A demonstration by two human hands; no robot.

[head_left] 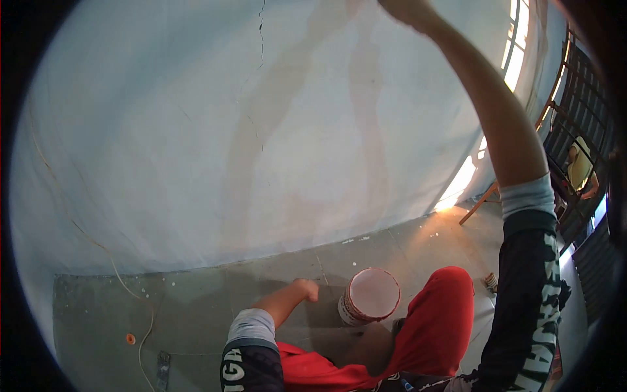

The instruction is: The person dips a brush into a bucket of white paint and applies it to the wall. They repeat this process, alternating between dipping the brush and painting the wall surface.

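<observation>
My right arm reaches up along a pale blue wall (313, 130), and my right hand (408, 12) is cut off by the top edge, its fingers out of view. Low at the centre, my left hand (305, 289) hangs over the floor near my knee, its fingers curled; whether it holds anything is not visible. Just right of it stands a round bucket (353, 306) with a reddish rim and a whitish inside. A dark crack (261, 32) runs down the upper wall.
Grey floor tiles (196, 307) meet the wall's foot. A thin cable (140, 349), an orange ring (130, 339) and a flat dark tool (163, 369) lie at left. At right are a wooden leg (480, 204), a barred opening and another person (580, 166).
</observation>
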